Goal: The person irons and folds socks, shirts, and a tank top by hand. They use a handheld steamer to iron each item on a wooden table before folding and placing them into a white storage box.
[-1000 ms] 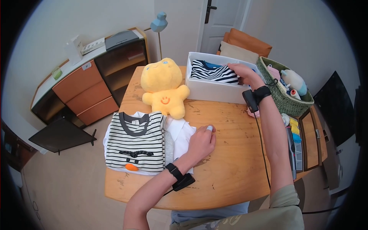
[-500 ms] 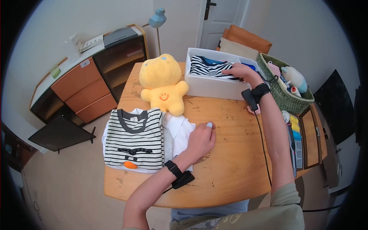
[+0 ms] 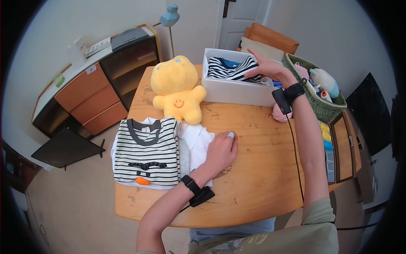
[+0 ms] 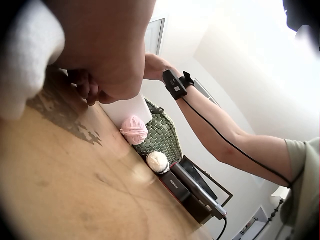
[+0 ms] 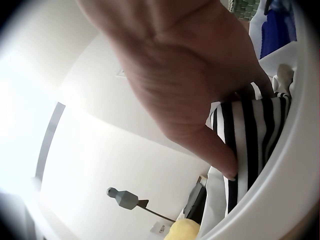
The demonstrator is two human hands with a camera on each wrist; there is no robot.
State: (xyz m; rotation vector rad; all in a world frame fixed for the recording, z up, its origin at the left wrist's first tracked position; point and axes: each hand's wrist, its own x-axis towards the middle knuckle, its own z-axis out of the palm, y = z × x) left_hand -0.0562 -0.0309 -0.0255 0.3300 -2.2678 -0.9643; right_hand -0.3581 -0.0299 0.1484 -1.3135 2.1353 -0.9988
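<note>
In the head view the right hand [image 3: 269,67] is at the white box [image 3: 237,92], on a black-and-white striped garment [image 3: 230,71]. The right wrist view shows the thumb lying against the striped cloth [image 5: 242,145], with the other fingers partly hidden behind its edge. The left hand [image 3: 223,151] rests on the wooden table [image 3: 253,169], fingers loosely curled and holding nothing, beside folded white cloth [image 3: 198,142]. A folded striped shirt [image 3: 148,156] with an orange patch lies left of it.
A yellow plush toy [image 3: 177,91] lies behind the folded shirt. Right of the box stands a green woven basket [image 3: 323,108] holding toys. Pink yarn [image 3: 281,113] sits near the box, and a divided case [image 3: 330,165] is at the table's right edge.
The right hand has lifted a little and its thumb has spread; the striped garment's right part is raised in the box. The left hand has stayed on the table. The head view has shifted slightly.
</note>
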